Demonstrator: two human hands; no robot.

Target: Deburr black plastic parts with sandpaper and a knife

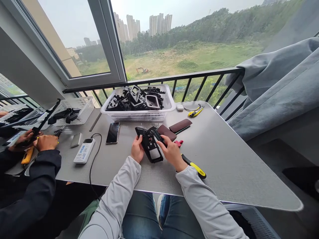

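A black molded plastic part (149, 147) with a rectangular opening at its lower end is held tilted just above the table. My left hand (137, 150) grips its left edge, thumb on top. On the other side, my right hand (171, 153) is closed on the part's upper right, by a narrow ribbed black section; I cannot tell whether that section is separate. Beside my right wrist lies a yellow-and-black handled tool (196, 168), its far end partly hidden. A small red object (178, 143) and dark brown folded pieces (180, 125) rest just beyond my right hand.
A white basket (138, 116) heaped with black plastic parts stands at the back. A yellow utility knife (196, 111) and white case (179, 107) lie right of it. Leftward are a phone (113, 133), a cabled power bank (84, 151) and a co-worker's hands (47, 142) holding a long black part.
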